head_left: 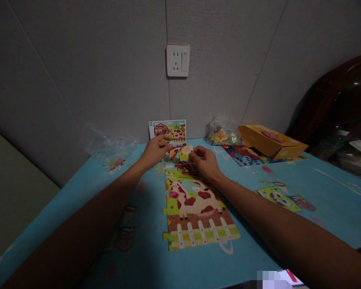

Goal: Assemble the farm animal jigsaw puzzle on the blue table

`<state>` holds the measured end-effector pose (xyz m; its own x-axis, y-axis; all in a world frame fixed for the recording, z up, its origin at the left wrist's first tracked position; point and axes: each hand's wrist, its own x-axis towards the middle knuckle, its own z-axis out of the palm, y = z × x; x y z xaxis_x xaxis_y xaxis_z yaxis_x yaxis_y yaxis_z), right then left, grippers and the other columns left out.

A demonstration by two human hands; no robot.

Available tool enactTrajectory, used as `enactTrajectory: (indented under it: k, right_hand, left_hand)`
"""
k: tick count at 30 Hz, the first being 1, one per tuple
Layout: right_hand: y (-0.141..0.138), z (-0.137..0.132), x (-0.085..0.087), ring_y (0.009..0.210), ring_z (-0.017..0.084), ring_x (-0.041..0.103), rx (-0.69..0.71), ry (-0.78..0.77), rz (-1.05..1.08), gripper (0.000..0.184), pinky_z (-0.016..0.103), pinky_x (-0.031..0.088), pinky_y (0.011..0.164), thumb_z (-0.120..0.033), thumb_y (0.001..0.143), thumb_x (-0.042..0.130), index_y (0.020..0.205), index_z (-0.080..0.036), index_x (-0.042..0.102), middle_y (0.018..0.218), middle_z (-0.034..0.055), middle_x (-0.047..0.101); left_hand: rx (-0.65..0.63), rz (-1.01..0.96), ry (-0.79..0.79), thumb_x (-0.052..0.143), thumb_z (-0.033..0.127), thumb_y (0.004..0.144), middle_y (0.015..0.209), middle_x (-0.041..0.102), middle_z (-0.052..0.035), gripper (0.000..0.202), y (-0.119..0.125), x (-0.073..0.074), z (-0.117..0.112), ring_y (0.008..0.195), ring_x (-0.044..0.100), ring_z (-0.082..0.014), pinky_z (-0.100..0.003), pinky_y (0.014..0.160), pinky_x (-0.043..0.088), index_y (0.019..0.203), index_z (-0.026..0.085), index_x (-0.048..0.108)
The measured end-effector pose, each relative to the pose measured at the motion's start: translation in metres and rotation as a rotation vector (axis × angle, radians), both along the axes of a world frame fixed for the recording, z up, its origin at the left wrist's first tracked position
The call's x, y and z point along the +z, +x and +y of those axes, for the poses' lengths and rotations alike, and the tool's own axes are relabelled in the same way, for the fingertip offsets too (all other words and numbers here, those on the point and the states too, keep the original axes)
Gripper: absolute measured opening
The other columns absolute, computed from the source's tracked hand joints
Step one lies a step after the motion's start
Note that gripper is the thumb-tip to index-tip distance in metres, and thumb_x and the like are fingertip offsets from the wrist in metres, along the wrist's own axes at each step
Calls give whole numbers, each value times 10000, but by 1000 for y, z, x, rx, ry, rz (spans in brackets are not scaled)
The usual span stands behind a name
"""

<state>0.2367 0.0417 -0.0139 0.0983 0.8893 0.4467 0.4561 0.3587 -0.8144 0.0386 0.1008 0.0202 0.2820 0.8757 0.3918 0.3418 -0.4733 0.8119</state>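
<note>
A puzzle piece (184,153) in yellow-green and white is pinched between the thumb and fingers of my right hand (207,163). Below that hand lies a partly joined jigsaw puzzle (198,204) showing a cow behind a white fence. My left hand (156,151) reaches over the far part of the table with its fingers stretched out, beside several loose puzzle pieces (172,154). Whether its fingertips touch those pieces I cannot tell. Against the wall leans a picture card (168,129) of a barn and a cow, its lower part partly covered by my left fingers.
A blue patterned cloth (144,249) covers the table. At the left lies a crumpled clear plastic bag (114,148). Back right are a plastic bag of pieces (222,132) and a yellow box (272,140) on a dark-blue picture sheet (237,154). The wall carries a socket (178,61).
</note>
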Motion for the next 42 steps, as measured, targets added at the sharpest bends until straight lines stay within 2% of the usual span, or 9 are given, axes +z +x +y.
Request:
enactTrajectory:
  k: [5, 9, 13, 17, 25, 28, 32, 38, 42]
  right_hand:
    - [-1, -2, 2, 651, 164, 575, 9, 7, -12, 209, 279, 422, 644, -363, 813, 528, 715, -189, 593, 686, 20, 648]
    - [-2, -5, 5, 669, 157, 571, 35, 25, -45, 212, 274, 418, 663, -375, 823, 535, 759, -183, 597, 708, 10, 643]
    - [-4, -11, 9, 683, 157, 545, 51, 68, -127, 254, 271, 400, 658, -419, 832, 542, 786, -177, 604, 729, 9, 627]
    - [2, -13, 15, 648, 154, 498, 33, 127, -192, 297, 270, 362, 619, -432, 842, 488, 692, -184, 552, 661, 4, 562]
    - [25, 1, 21, 686, 181, 490, -54, 89, -332, 283, 307, 338, 662, -382, 796, 434, 622, -185, 539, 654, 31, 541]
    - [23, 1, 21, 815, 205, 526, 33, 31, -451, 251, 335, 357, 772, -335, 785, 471, 682, -167, 627, 787, 58, 616]
    - [17, -6, 24, 971, 250, 530, 94, -35, -675, 240, 389, 326, 879, -332, 799, 539, 759, -174, 715, 957, 79, 646]
    - [19, -4, 25, 974, 252, 562, 11, -112, -690, 377, 365, 361, 869, -519, 828, 575, 804, -180, 739, 1006, 108, 651]
    - [28, 9, 19, 923, 253, 607, -234, -218, -574, 375, 352, 404, 802, -459, 887, 502, 922, -183, 752, 979, 129, 696]
  left_hand:
    - [-157, 95, 117, 553, 290, 876, 653, 593, -6, 207, 14, 16, -16, 611, 524, -122, -254, 593, 407, 808, 132, 669]
    - [-303, 109, 64, 619, 287, 814, 797, 665, -33, 176, 14, 18, -21, 718, 593, -140, -258, 651, 451, 865, 130, 679]
    - [-327, 106, 48, 615, 238, 803, 864, 696, -49, 175, 13, 21, -21, 765, 617, -145, -275, 706, 481, 912, 133, 704]
    - [-356, 219, 8, 522, 329, 893, 725, 674, -36, 276, 8, 22, -15, 644, 592, -136, -271, 616, 472, 842, 137, 714]
    - [14, 691, 244, 563, 225, 853, 1078, 733, -84, 266, -4, -4, 2, 996, 653, -236, -366, 918, 488, 1055, 187, 733]
    - [127, 729, 285, 540, 214, 856, 1185, 684, -119, 300, -11, -17, 9, 1143, 586, -284, -440, 1049, 399, 1091, 163, 720]
    - [267, 753, 287, 497, 241, 877, 1263, 628, -155, 349, -25, -32, 17, 1196, 540, -322, -518, 1062, 376, 1165, 148, 672]
    - [213, 804, 261, 484, 328, 899, 1312, 610, -142, 399, -35, -45, 24, 1222, 553, -277, -403, 1082, 400, 1212, 138, 643]
    - [183, 837, 248, 452, 400, 925, 1402, 547, -136, 468, -35, -47, 24, 1290, 501, -270, -401, 1113, 359, 1296, 149, 588]
